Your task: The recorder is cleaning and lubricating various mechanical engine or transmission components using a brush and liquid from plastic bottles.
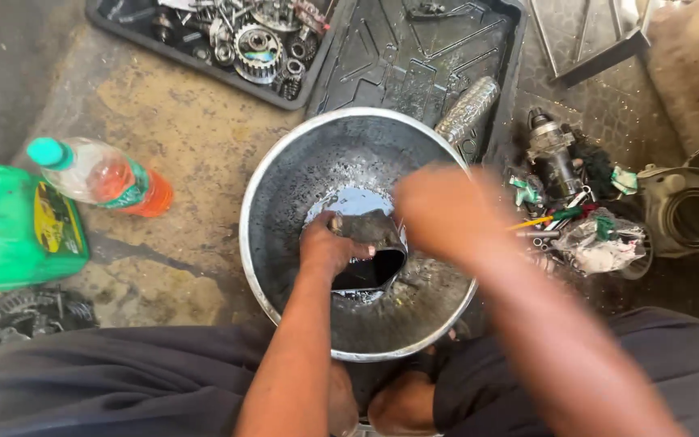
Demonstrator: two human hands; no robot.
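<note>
- I see a dark, oily metal part (370, 229) sitting in a big steel bowl (285, 174).
- My left hand (327, 247) wraps its grip around the part.
- My right hand (444, 212) hovers above, blurred; I cannot tell its grip.

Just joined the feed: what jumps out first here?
A big metal basin of dark oily liquid sits at centre, where the left hand grips a blackened part and the blurred right hand hovers beside it. A green jug and an orange-tinted bottle lie to the left.
</note>
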